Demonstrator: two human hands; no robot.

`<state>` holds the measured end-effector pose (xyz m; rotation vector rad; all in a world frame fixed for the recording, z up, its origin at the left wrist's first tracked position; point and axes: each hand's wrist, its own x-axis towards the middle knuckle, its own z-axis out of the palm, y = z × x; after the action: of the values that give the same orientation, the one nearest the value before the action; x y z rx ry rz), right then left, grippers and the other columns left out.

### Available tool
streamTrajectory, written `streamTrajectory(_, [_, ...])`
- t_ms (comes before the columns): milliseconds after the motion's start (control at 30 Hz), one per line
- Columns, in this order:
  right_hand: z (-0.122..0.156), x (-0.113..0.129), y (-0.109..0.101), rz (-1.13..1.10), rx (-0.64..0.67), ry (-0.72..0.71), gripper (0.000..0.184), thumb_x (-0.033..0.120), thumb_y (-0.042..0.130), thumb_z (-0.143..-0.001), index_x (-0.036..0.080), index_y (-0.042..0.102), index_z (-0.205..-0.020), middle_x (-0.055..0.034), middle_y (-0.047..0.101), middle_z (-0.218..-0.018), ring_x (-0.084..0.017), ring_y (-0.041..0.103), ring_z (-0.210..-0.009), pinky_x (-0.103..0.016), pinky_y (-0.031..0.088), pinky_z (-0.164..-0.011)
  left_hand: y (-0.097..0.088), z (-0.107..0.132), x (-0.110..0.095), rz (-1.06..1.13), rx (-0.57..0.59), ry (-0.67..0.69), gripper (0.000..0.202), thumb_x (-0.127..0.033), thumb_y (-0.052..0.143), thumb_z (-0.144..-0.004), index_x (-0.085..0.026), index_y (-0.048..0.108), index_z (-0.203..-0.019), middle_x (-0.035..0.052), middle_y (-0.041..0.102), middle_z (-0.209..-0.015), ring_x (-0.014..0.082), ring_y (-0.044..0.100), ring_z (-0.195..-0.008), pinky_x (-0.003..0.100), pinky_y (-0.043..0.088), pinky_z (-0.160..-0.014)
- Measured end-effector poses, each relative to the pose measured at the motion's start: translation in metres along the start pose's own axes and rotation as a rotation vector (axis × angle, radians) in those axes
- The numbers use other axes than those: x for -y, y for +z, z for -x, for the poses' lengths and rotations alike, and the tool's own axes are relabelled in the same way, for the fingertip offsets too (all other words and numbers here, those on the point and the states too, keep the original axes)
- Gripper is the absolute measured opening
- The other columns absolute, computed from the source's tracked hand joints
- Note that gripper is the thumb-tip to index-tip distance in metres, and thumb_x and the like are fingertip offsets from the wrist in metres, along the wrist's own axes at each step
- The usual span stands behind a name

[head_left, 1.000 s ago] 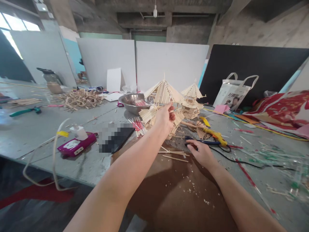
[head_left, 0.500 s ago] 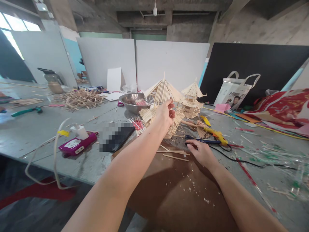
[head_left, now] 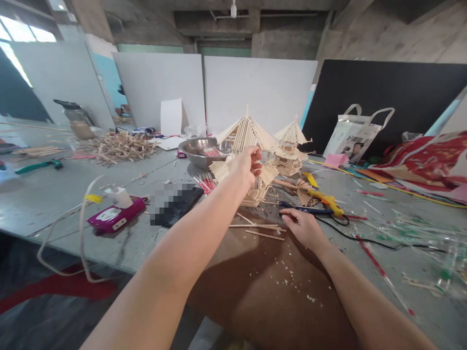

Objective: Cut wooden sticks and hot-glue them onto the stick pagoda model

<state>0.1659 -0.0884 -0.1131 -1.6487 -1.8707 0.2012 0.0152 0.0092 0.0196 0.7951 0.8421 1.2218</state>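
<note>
A model pagoda (head_left: pixel 245 141) built of thin wooden sticks stands on the grey table, with a smaller stick pagoda (head_left: pixel 290 150) just behind it to the right. My left hand (head_left: pixel 248 167) is raised against the big model's lower roof, fingers curled and pinched at the sticks there. My right hand (head_left: pixel 304 228) rests low on the table, fingers bent beside a few loose sticks (head_left: pixel 259 228), close to dark blue scissors (head_left: pixel 304 210) and a yellow glue gun (head_left: pixel 324 198). A brown board (head_left: pixel 270 287) lies under both arms.
A steel bowl (head_left: pixel 199 151) sits left of the model, a black phone (head_left: pixel 175 203) and a purple charger (head_left: pixel 115 216) nearer me. A heap of cut sticks (head_left: pixel 120 147) lies far left. A white bag (head_left: pixel 355 133) and red cloth (head_left: pixel 423 165) are at the right.
The view has tilted slightly, so everything sits a little lower. My left hand stays at the model's roof with its fingers curled a bit tighter. My right hand has barely shifted.
</note>
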Motion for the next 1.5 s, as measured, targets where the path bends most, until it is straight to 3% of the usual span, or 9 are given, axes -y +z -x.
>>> streamTrajectory(467, [-0.001,-0.003,0.003,0.007,0.004,-0.026,0.029,0.03,0.038,-0.076,0.019,0.059,-0.092,-0.0044,0.065,-0.086,-0.016,0.059,-0.075,-0.027,0.043,-0.068,-0.002,-0.002,0.0,-0.003,0.03,0.002,0.01,-0.025,0.054,-0.06,-0.014,0.053,-0.06,-0.0039,0.048,-0.041,0.0034,0.036,-0.032,0.02,0.024,-0.04])
streamTrajectory(667, [-0.004,-0.01,-0.005,0.016,-0.094,0.016,0.029,0.032,0.039,-0.075,0.02,0.061,-0.089,-0.0038,0.065,-0.082,-0.016,0.058,-0.07,-0.027,0.043,-0.063,-0.015,0.002,0.016,0.013,0.097,0.137,0.016,-0.027,0.06,-0.057,-0.014,0.054,-0.062,-0.0045,0.047,-0.043,0.0025,0.034,-0.031,0.019,0.022,-0.035])
streamTrajectory(767, [-0.01,-0.023,-0.021,0.07,-0.232,0.158,0.028,0.033,0.042,-0.073,0.019,0.062,-0.086,-0.0035,0.065,-0.074,-0.016,0.058,-0.065,-0.027,0.043,-0.063,-0.025,0.014,0.032,-0.119,0.161,0.218,0.017,-0.03,0.06,-0.058,-0.014,0.053,-0.06,-0.0041,0.047,-0.043,0.0033,0.034,-0.029,0.019,0.021,-0.033])
streamTrajectory(867, [-0.018,-0.047,-0.04,0.2,-0.376,0.402,0.029,0.031,0.04,-0.073,0.018,0.062,-0.087,-0.0065,0.065,-0.082,-0.018,0.058,-0.077,-0.027,0.041,-0.071,-0.035,0.024,0.05,-0.286,0.217,0.232,0.02,-0.033,0.059,-0.061,-0.015,0.051,-0.057,-0.0038,0.047,-0.042,0.0035,0.034,-0.03,0.019,0.022,-0.034])
streamTrajectory(967, [-0.026,-0.075,-0.054,0.338,-0.342,0.617,0.033,0.029,0.038,-0.074,0.016,0.059,-0.095,-0.0096,0.063,-0.092,-0.02,0.056,-0.087,-0.029,0.04,-0.075,-0.043,0.028,0.065,-0.516,0.274,0.324,0.027,-0.041,0.054,-0.065,-0.016,0.052,-0.056,-0.0022,0.049,-0.044,0.0047,0.036,-0.033,0.02,0.025,-0.037])
streamTrajectory(1100, [-0.034,-0.107,-0.057,0.394,-0.263,0.695,0.035,0.029,0.042,-0.07,0.011,0.061,-0.092,-0.0163,0.063,-0.087,-0.026,0.056,-0.085,-0.035,0.041,-0.071,-0.053,0.027,0.073,-0.883,0.298,0.518,0.033,-0.046,0.045,-0.07,-0.017,0.057,-0.058,-0.0004,0.052,-0.046,0.0077,0.04,-0.04,0.021,0.027,-0.043])
streamTrajectory(1200, [-0.042,-0.123,-0.052,0.415,-0.201,0.744,0.036,0.038,0.046,-0.067,0.012,0.064,-0.084,-0.0178,0.062,-0.082,-0.029,0.057,-0.079,-0.038,0.041,-0.064,-0.058,0.029,0.075,-1.074,0.288,0.617,0.032,-0.043,0.044,-0.071,-0.018,0.058,-0.058,-0.0004,0.051,-0.047,0.0091,0.04,-0.043,0.021,0.026,-0.046])
streamTrajectory(1367, [-0.053,-0.14,-0.05,0.397,-0.155,0.796,0.024,0.034,0.051,-0.064,0.015,0.065,-0.066,-0.0142,0.062,-0.07,-0.028,0.058,-0.074,-0.038,0.042,-0.059,-0.06,0.032,0.076,-1.225,0.261,0.728,0.026,-0.036,0.042,-0.073,-0.02,0.057,-0.06,0.0005,0.052,-0.052,0.0102,0.042,-0.048,0.022,0.025,-0.05])
streamTrajectory(1500, [-0.053,-0.151,-0.057,0.325,-0.19,0.733,0.019,0.027,0.05,-0.064,0.018,0.061,-0.052,-0.0113,0.059,-0.055,-0.029,0.058,-0.069,-0.04,0.041,-0.058,-0.06,0.033,0.077,-1.331,0.27,0.765,0.025,-0.034,0.039,-0.074,-0.02,0.056,-0.062,0.0016,0.055,-0.058,0.0114,0.045,-0.052,0.023,0.026,-0.052])
